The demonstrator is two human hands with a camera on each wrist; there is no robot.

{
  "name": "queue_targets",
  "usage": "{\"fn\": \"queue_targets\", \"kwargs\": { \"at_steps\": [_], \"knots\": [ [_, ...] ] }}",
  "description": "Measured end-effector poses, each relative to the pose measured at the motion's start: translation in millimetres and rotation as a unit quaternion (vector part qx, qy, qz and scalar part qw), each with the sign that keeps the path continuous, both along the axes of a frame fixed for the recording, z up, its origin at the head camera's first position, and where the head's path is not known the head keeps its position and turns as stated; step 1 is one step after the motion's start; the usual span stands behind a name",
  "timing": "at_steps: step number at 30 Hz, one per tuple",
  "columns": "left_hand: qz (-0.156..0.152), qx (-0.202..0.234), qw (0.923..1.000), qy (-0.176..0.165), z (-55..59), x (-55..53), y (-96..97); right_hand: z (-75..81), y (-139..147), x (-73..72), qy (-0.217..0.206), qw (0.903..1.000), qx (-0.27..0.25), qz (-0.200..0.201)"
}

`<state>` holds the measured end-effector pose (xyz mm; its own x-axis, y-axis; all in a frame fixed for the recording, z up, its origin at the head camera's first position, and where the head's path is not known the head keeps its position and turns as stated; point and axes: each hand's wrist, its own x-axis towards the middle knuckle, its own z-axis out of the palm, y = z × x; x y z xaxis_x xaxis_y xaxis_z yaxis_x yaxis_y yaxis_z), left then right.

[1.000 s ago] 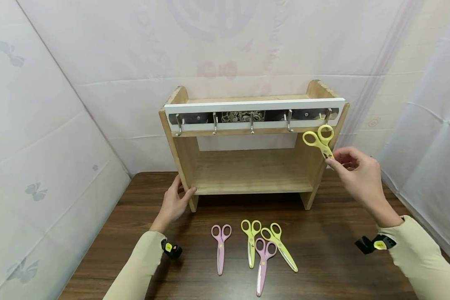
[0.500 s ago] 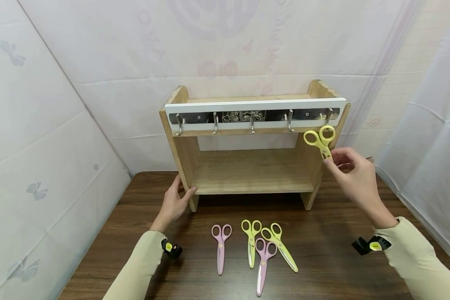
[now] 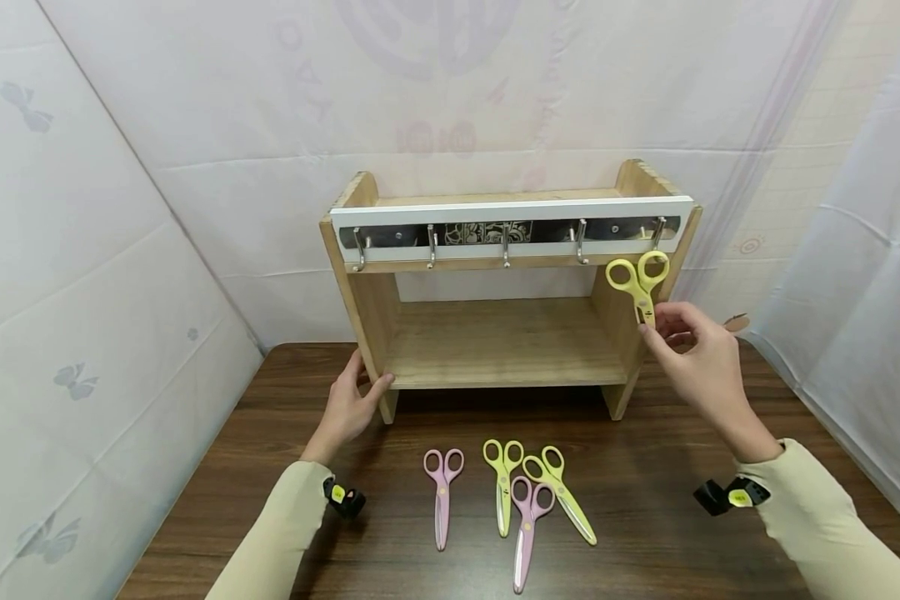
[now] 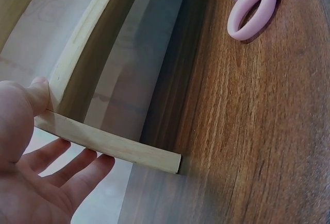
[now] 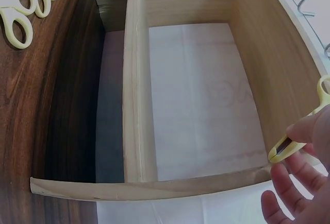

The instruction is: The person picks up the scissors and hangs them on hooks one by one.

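Note:
My right hand (image 3: 701,358) pinches yellow scissors (image 3: 640,290) by the blade end between thumb and fingers. Their handle loops point up, and the right loop overlaps the lower end of the rightmost metal hook (image 3: 658,232). In the right wrist view the blade tip of these scissors (image 5: 281,149) pokes out beneath the thumb. My left hand (image 3: 347,410) grips the left side panel of a wooden shelf (image 3: 502,342), thumb on the front edge. The left wrist view has the fingers (image 4: 85,170) against the outer face of that panel (image 4: 111,142).
Along the shelf's upper front runs a white rail (image 3: 420,210) bearing several hooks. On the dark wood table (image 3: 270,500) lie pink scissors (image 3: 442,496), yellow scissors (image 3: 502,487), and pink scissors (image 3: 526,533) overlapping another yellow pair (image 3: 570,504). Patterned white cloth (image 3: 232,167) hangs behind.
My right hand has shifted left and slightly down, bringing the blade end of the yellow scissors left so they hang more upright. Their loops stay beside the rightmost hook. The left hand keeps still.

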<state>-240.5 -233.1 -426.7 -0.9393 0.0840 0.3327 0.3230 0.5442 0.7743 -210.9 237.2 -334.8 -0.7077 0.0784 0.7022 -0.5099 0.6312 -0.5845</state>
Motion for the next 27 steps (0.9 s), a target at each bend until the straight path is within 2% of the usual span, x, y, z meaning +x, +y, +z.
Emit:
{"fn": "queue_targets", "kwargs": {
  "at_steps": [17,27],
  "knots": [
    [0.001,-0.002,1.0000,-0.003,0.0,1.2,-0.8,0.7,-1,2.9,0.006,0.9999,0.013,-0.002],
    [0.005,-0.010,0.9999,-0.003,-0.3,0.4,-0.1,-3.2,6,10.0,0.023,0.9983,0.053,0.004]
  ]
}}
